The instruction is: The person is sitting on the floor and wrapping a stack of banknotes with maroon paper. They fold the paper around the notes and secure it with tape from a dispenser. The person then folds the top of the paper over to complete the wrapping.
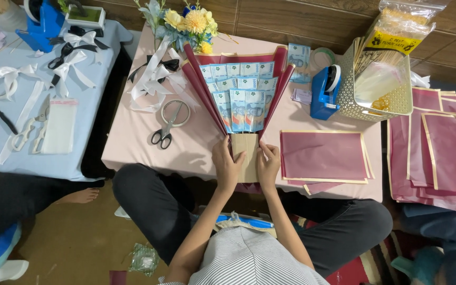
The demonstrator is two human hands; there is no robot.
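Observation:
A fan of blue-green banknotes (241, 95) lies on the pink table (133, 132), backed by maroon wrapping paper (196, 87) with gold edges. Its brown cardboard handle (247, 150) points toward me. My left hand (227, 166) grips the handle's left edge. On the handle's right edge my right hand (268, 164) presses with fingers curled around it. Both hands hold the base of the bouquet at the table's front edge.
Scissors (165, 129) and a tape ring lie left of the bouquet, white and black ribbons (151, 79) and artificial flowers (188, 24) behind. A blue tape dispenser (324, 92), a cream basket (376, 84) and maroon sheets (323, 155) lie right. A blue table (27, 105) holds pliers and ribbons.

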